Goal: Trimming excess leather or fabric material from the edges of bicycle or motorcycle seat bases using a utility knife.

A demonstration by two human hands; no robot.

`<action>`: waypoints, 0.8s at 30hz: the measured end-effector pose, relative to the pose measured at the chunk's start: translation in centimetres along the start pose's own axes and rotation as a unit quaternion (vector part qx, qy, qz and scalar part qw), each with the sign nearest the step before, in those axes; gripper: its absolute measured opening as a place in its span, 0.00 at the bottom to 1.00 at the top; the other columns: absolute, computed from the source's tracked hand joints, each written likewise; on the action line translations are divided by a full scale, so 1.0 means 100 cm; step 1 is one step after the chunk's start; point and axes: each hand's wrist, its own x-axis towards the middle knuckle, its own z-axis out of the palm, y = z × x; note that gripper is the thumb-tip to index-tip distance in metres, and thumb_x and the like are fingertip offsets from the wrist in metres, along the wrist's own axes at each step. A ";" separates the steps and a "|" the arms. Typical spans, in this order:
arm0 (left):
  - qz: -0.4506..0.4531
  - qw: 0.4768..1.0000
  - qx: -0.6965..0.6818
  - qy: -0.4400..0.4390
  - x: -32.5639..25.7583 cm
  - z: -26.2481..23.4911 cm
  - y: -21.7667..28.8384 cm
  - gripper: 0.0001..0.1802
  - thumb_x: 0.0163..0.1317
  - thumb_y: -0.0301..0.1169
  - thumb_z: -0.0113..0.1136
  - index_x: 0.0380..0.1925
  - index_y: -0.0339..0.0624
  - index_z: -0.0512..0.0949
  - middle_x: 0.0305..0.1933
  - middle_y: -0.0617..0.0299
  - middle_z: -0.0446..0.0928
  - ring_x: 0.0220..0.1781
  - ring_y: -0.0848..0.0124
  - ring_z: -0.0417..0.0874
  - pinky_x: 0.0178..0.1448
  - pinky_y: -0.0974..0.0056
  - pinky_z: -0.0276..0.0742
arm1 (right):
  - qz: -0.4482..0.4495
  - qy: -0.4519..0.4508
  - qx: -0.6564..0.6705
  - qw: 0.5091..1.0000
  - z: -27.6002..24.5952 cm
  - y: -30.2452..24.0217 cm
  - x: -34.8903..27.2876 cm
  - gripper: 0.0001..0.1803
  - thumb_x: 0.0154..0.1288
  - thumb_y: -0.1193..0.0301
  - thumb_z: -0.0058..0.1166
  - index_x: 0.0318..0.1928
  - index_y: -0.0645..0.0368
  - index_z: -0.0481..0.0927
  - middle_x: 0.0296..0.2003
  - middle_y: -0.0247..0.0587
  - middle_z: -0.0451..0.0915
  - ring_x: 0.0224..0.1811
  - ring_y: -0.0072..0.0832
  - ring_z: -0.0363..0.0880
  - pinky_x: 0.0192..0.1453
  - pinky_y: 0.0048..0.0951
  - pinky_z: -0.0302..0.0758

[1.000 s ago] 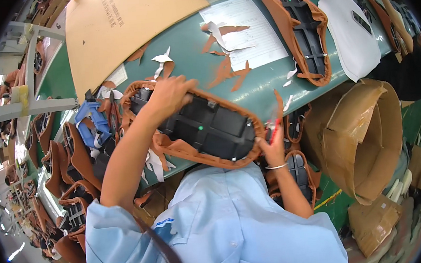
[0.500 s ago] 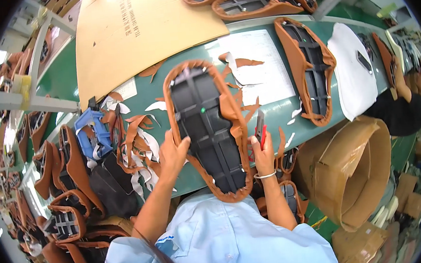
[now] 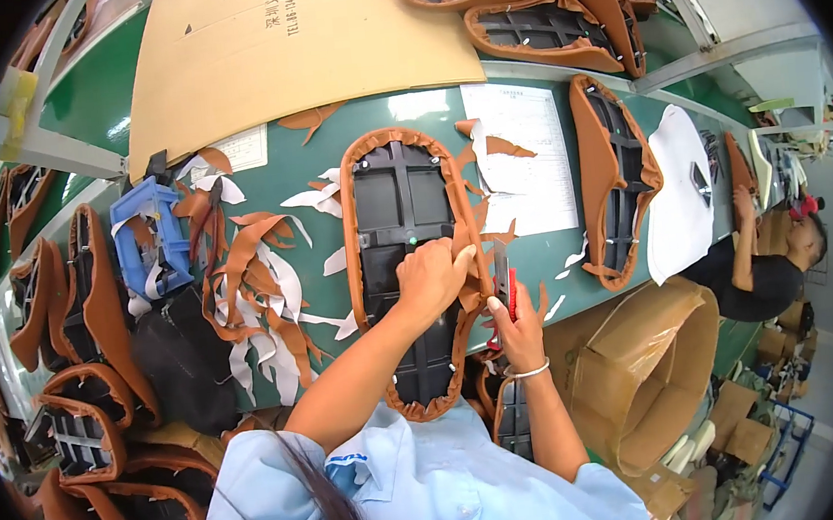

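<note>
Evidently, both hands are occupied around one padded panel (image 3: 387,263), which stands lengthwise in the middle of the frame, its ribbed black back facing up and its brown cover folded over the rim. That way up, the gathered border is exposed along its whole length, probably why it is turned so. Its lower end overlaps the blue shirt (image 3: 426,477); whether it braces against the cloth I cannot tell.

The left hand (image 3: 430,277) reaches across the panel, fingers closed on loose brown cover at its right edge, apparently keeping that flap taut. Just beside it, the right hand (image 3: 520,332) is wrapped around a red-handled knife (image 3: 512,296), blade pointing up the frame, close along the rim; whether it touches the cover is unclear. The hands are near each other but apart.

Left of the panel, brown and white scraps (image 3: 280,282) lie heaped on the green tabletop (image 3: 545,254), seemingly pushed aside to give the panel room. Beyond them, toward the left, sits a blue plastic holder (image 3: 176,246). Printed paper (image 3: 537,170) lies flat to the upper right, beside another panel (image 3: 621,163), also back up, perhaps to spare its covered face.
</note>
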 end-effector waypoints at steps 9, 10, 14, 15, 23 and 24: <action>0.126 0.964 -0.170 0.163 0.004 0.018 -0.025 0.12 0.61 0.33 0.52 0.21 0.39 0.72 0.22 0.55 0.71 0.26 0.55 0.76 0.31 0.55 0.70 | -0.098 -0.081 -0.506 0.853 -0.004 -0.096 0.023 0.29 0.66 0.62 0.46 0.67 0.41 0.57 0.33 0.47 0.80 0.27 0.50 0.78 0.27 0.46 0.71; 0.130 0.962 -0.177 0.163 0.004 0.017 -0.025 0.12 0.60 0.33 0.52 0.21 0.39 0.71 0.22 0.55 0.71 0.26 0.55 0.76 0.30 0.55 0.70 | -0.096 -0.082 -0.509 0.852 0.000 -0.103 0.027 0.29 0.66 0.62 0.46 0.67 0.41 0.57 0.33 0.47 0.80 0.27 0.50 0.78 0.27 0.46 0.71; 0.138 0.949 -0.226 0.169 0.004 0.013 -0.026 0.12 0.59 0.30 0.52 0.18 0.37 0.69 0.20 0.53 0.69 0.25 0.55 0.75 0.29 0.55 0.69 | -0.089 -0.122 -0.600 0.785 0.009 -0.110 0.024 0.29 0.66 0.63 0.47 0.67 0.42 0.58 0.30 0.51 0.79 0.23 0.47 0.78 0.24 0.46 0.71; 0.136 0.949 -0.229 0.169 0.004 0.012 -0.028 0.12 0.59 0.30 0.52 0.18 0.37 0.69 0.20 0.53 0.69 0.25 0.55 0.75 0.29 0.55 0.69 | -0.097 -0.116 -0.606 0.781 0.010 -0.110 0.018 0.29 0.65 0.63 0.47 0.67 0.42 0.58 0.29 0.51 0.79 0.22 0.46 0.78 0.24 0.45 0.71; 0.160 0.902 -0.368 0.160 -0.001 0.013 -0.040 0.12 0.59 0.27 0.51 0.19 0.33 0.67 0.19 0.53 0.64 0.21 0.59 0.68 0.27 0.60 0.65 | -0.065 -0.161 -0.624 0.762 0.002 -0.131 0.006 0.28 0.65 0.64 0.47 0.65 0.43 0.60 0.27 0.53 0.78 0.21 0.48 0.77 0.23 0.45 0.71; 0.164 0.900 -0.370 0.161 0.000 0.013 -0.039 0.11 0.60 0.26 0.50 0.21 0.31 0.68 0.19 0.54 0.63 0.20 0.64 0.65 0.28 0.63 0.64 | -0.085 -0.143 -0.607 0.777 0.002 -0.127 0.008 0.28 0.64 0.64 0.48 0.65 0.43 0.60 0.27 0.53 0.78 0.21 0.49 0.77 0.23 0.46 0.71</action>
